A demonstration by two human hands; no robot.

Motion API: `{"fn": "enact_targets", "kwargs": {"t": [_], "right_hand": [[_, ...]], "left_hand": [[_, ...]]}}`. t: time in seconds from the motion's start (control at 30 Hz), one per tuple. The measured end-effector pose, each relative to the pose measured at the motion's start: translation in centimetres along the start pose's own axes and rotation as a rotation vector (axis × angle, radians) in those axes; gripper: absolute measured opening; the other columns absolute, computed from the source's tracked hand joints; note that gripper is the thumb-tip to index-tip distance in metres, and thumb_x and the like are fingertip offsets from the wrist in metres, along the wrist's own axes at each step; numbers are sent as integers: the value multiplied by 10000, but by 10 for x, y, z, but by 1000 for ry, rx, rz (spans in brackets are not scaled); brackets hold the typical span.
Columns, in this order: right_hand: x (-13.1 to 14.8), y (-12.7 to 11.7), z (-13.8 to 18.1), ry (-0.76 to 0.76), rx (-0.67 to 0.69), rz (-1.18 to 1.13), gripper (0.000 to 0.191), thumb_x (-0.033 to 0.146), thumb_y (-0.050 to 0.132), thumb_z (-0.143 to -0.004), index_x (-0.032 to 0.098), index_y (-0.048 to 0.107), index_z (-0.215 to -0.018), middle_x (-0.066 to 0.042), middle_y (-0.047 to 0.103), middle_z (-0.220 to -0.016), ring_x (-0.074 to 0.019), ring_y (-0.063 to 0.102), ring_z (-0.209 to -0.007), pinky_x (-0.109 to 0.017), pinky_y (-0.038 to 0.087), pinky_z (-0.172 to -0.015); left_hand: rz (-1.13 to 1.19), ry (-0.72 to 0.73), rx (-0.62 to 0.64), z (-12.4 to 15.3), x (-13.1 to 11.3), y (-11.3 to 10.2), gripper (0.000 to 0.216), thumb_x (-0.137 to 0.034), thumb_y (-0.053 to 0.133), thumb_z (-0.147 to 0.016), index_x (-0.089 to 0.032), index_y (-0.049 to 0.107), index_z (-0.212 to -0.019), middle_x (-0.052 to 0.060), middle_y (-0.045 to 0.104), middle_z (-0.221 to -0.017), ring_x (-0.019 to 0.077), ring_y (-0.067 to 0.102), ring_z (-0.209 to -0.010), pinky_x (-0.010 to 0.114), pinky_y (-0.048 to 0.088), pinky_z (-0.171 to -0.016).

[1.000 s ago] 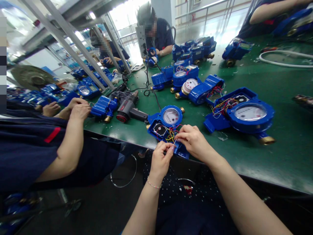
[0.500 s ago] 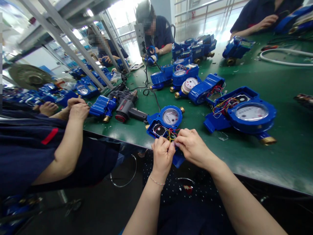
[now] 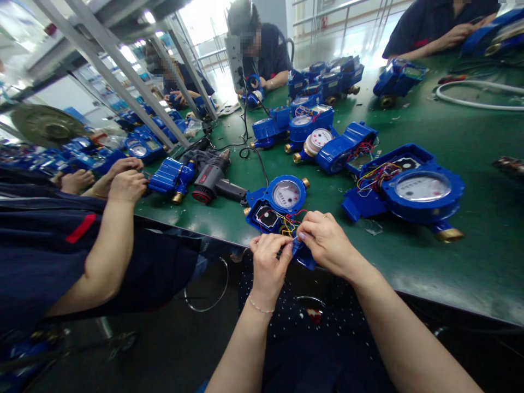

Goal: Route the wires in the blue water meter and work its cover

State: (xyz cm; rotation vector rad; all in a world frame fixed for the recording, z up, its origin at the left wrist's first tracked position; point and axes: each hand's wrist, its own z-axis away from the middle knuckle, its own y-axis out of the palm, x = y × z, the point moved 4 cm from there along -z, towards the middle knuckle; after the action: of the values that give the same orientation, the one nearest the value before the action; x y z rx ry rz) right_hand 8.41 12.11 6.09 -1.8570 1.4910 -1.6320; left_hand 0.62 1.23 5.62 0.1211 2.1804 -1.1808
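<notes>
One blue meter (image 3: 285,195), coloured wires (image 3: 289,226) exposed, on green bench (image 3: 413,259); left hand (image 3: 269,259) and right hand (image 3: 327,244) close together, fingertips pinching one thin pale strand (image 3: 295,238).

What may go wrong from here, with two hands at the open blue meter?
The left hand and right hand seem to pinch a thin wire; a hard tug might loosen it. The open blue meter sits near the green table edge, so a pull could tip it off. The power tool lies with its handle beside the meter, so shifting either might knock the other.
</notes>
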Motion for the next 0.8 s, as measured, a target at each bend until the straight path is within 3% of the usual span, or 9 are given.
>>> {"fn": "enact_targets", "kwargs": {"t": [0.43,0.63,0.8], "right_hand": [[-3,4,0,6,-29,-49,154,130,454,-814,167,556,-704,-9,520,-763,-141,443,-753,-289,262,-674],[3,9,1,-10,-17,-57,148,127,450,-814,165,559,-722,-19,511,-771,-149,439,-769,-301,274,-694],[-9,0,5,70,-110,-126,159,151,429,-834,169,554,-737,-34,533,-790,-163,457,-791,-314,299,-712]], "left_hand": [[88,-56,36,-6,8,6,155,-283,502,-821,-191,602,-746,-11,630,-729,131,525,-727,313,314,-779],[142,-171,-82,-8,13,5,306,-364,528,-794,-171,494,-558,-32,501,-566,114,467,-622,281,338,-708],[462,-382,-398,11,32,-5,163,-340,538,-791,-193,527,-862,-8,530,-815,99,500,-745,226,395,-707]]}}
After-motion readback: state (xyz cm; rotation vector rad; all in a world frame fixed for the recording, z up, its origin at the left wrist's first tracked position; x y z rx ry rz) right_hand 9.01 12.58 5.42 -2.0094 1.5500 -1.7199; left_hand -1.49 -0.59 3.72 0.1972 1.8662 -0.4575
